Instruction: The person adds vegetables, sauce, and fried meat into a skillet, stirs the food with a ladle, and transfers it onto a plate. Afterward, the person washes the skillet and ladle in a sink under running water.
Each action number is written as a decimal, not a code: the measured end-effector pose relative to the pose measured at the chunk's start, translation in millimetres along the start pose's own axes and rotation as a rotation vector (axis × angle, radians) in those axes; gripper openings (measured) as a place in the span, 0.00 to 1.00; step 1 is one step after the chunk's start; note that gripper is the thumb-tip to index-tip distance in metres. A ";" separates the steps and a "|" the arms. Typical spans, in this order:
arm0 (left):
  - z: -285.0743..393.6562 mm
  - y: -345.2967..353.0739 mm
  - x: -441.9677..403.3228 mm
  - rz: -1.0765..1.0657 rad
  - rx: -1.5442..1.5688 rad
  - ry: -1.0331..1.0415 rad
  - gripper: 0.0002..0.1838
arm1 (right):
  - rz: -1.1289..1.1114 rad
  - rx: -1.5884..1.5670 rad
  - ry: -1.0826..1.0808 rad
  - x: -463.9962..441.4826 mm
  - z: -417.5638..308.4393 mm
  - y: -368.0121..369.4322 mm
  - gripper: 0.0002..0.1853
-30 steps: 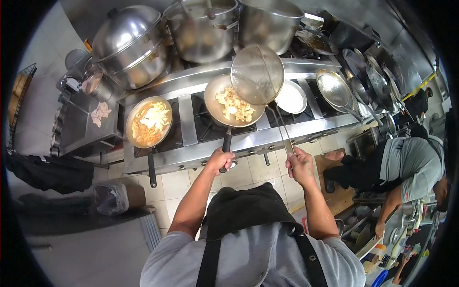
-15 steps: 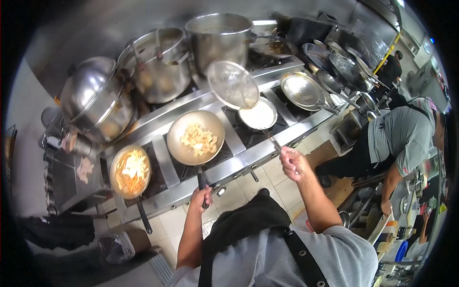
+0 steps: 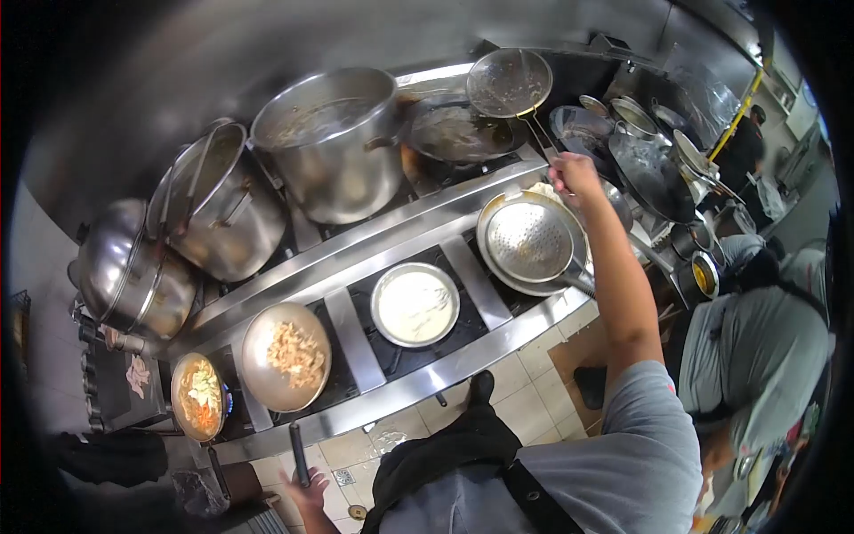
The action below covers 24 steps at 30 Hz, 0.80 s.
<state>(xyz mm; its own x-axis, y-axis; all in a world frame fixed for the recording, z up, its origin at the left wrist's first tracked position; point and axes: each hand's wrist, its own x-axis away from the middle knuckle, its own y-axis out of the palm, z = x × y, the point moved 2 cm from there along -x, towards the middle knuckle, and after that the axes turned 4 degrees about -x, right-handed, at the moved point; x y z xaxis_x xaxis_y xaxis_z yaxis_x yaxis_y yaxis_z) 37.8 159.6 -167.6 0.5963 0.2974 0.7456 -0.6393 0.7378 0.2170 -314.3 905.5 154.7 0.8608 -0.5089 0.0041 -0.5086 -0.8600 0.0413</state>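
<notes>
My right hand [image 3: 576, 175] is closed round the handle of a mesh strainer [image 3: 510, 83], held out over the back of the range near a dark oily wok [image 3: 463, 132]. Low on the left, my left hand [image 3: 307, 503] has its fingers apart beside the end of a black pan handle [image 3: 299, 454]. That handle belongs to a frying pan [image 3: 258, 351] with browned chopped pieces [image 3: 297, 354] in it. A pan of white creamy sauce [image 3: 414, 304] sits on the middle burner. Further left, a smaller pan [image 3: 199, 397] holds pale and orange food, with a blue flame beside it.
Large steel pots [image 3: 329, 147] line the back left, one under a domed lid [image 3: 111, 258]. A perforated ladle [image 3: 529, 240] rests over a pan at right. Several dark woks [image 3: 651, 173] are piled behind it. A co-worker [image 3: 756, 356] bends at the right.
My right hand has carried the strainer from above the white sauce to the back right. My left hand has let go of the frying pan's handle. The view has shifted rightward.
</notes>
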 end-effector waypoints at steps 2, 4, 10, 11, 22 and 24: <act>-19.4 -22.9 -0.6 0.026 0.260 -0.031 0.48 | 0.003 0.307 -0.048 -74.6 25.6 -17.4 0.07; -34.5 -10.3 23.5 0.449 0.190 0.065 0.54 | 0.043 0.551 -0.180 -143.4 60.5 -34.2 0.07; -114.8 -6.7 108.7 0.213 -0.036 -0.091 0.43 | 0.076 1.026 -0.378 -205.6 93.3 -46.6 0.12; -129.0 3.3 118.8 0.239 -0.045 -0.137 0.43 | -0.014 0.891 -0.198 -204.7 92.8 -47.4 0.11; -217.9 86.4 118.5 0.431 -0.285 -0.251 0.30 | -0.339 0.453 0.116 -171.6 101.7 -32.8 0.05; -198.4 130.2 140.7 0.456 -0.352 -0.211 0.27 | -0.356 0.452 0.143 -163.0 99.9 -24.8 0.05</act>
<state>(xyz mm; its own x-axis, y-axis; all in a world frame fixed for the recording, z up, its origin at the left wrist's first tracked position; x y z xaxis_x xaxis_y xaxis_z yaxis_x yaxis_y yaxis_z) 134.8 417.8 -159.5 0.1686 0.5299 0.8311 -0.5873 0.7312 -0.3470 -443.7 1006.0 53.2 0.9577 -0.2031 0.2038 -0.1182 -0.9236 -0.3647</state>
